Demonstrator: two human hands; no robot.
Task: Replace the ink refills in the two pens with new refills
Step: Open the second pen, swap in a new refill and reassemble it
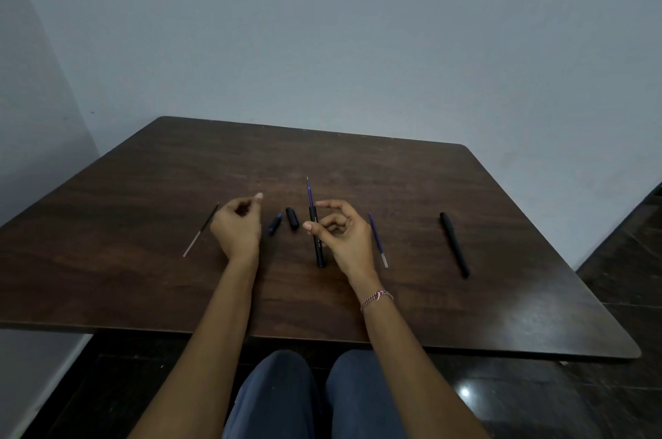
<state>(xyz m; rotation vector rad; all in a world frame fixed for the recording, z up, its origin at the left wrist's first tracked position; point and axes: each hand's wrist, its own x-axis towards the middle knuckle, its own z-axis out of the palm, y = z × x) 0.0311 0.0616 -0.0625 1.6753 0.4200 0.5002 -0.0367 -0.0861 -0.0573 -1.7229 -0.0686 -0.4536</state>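
Note:
My right hand [342,236] pinches a black pen barrel [318,245] between thumb and fingers; a blue refill [309,192] sticks out of its far end. My left hand [238,227] hovers over the table with loosely curled fingers and holds nothing. Between the hands lie a black cap [292,218] and a small blue-tipped front piece [275,224]. A dark, mostly clear-ended refill [200,235] lies left of my left hand. Another blue refill [378,240] lies just right of my right hand. A whole black pen [454,246] lies farther right.
Everything sits on a dark wooden table [358,159] against a grey wall. My knees show below the table's near edge. A dark tiled floor runs along the right side.

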